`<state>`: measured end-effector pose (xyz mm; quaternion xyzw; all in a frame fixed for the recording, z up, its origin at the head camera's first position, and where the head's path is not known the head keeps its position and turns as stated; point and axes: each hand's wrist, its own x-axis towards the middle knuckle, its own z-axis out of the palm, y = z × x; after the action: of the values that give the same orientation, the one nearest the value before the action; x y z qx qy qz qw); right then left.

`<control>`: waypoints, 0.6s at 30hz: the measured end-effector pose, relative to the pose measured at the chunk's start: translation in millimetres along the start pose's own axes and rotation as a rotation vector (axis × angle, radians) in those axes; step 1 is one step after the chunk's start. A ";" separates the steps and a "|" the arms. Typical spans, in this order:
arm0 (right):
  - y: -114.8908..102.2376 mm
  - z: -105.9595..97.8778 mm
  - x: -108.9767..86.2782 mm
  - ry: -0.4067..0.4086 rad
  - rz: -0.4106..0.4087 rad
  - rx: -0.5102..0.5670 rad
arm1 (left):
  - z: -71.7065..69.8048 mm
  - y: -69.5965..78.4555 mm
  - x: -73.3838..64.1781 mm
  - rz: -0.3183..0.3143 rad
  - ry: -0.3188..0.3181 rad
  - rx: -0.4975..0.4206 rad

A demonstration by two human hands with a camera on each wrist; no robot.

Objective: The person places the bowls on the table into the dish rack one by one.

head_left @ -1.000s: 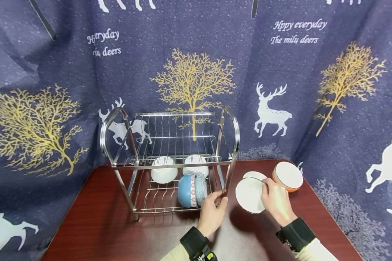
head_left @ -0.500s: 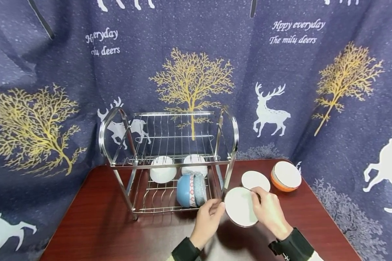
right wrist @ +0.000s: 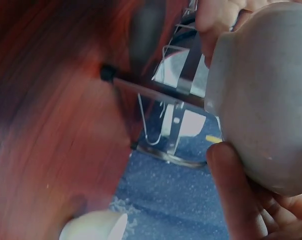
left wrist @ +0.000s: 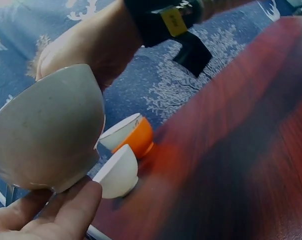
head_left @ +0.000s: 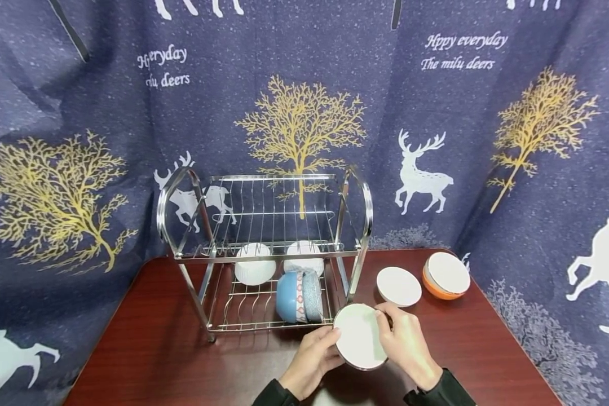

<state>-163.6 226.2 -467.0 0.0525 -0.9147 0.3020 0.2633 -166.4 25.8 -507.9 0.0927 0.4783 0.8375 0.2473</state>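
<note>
A white bowl (head_left: pixel 359 338) with a thin dark rim is held between both hands, above the table in front of the rack's right side. My right hand (head_left: pixel 405 343) pinches its rim at the right, thumb on the inside. On the other side my left hand (head_left: pixel 310 361) grips it, thumb at the rim and fingers under its base, as the left wrist view shows. From below, the bowl (left wrist: pixel 51 130) looks plain and rounded. In the right wrist view, fingers of both hands surround the bowl (right wrist: pixel 271 100).
A two-tier metal dish rack (head_left: pixel 279 259) stands left of the hands. On its lower tier are two white bowls (head_left: pixel 254 265), a blue patterned bowl (head_left: pixel 287 298) and a grey-blue bowl (head_left: pixel 312 299). A white bowl (head_left: pixel 398 286) and stacked orange-and-white bowls (head_left: pixel 438 288) sit at the right.
The right hand has brought the bowl left and toward the body, away from the other white bowl. The left hand has left the rack's corner and taken hold of the bowl's left side.
</note>
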 end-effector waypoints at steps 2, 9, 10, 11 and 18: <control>-2.8 3.2 -0.8 -0.001 0.003 0.016 | -2.9 0.8 -2.5 -0.011 0.007 -0.022; -9.7 13.3 -1.9 0.040 -0.047 0.058 | -11.4 2.5 -8.2 0.003 0.037 -0.084; -10.5 14.5 -2.1 0.045 -0.049 0.064 | -12.5 2.7 -9.1 0.006 0.039 -0.087; -11.6 15.2 -2.4 0.049 -0.044 0.075 | -13.5 3.0 -10.1 0.007 0.039 -0.088; -15.3 20.4 -3.2 0.016 0.035 0.198 | -20.1 8.5 -16.9 0.041 0.039 -0.061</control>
<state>-166.2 201.8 -474.5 0.0598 -0.8789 0.3962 0.2588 -162.5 -1.4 -509.9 0.0785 0.4553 0.8583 0.2234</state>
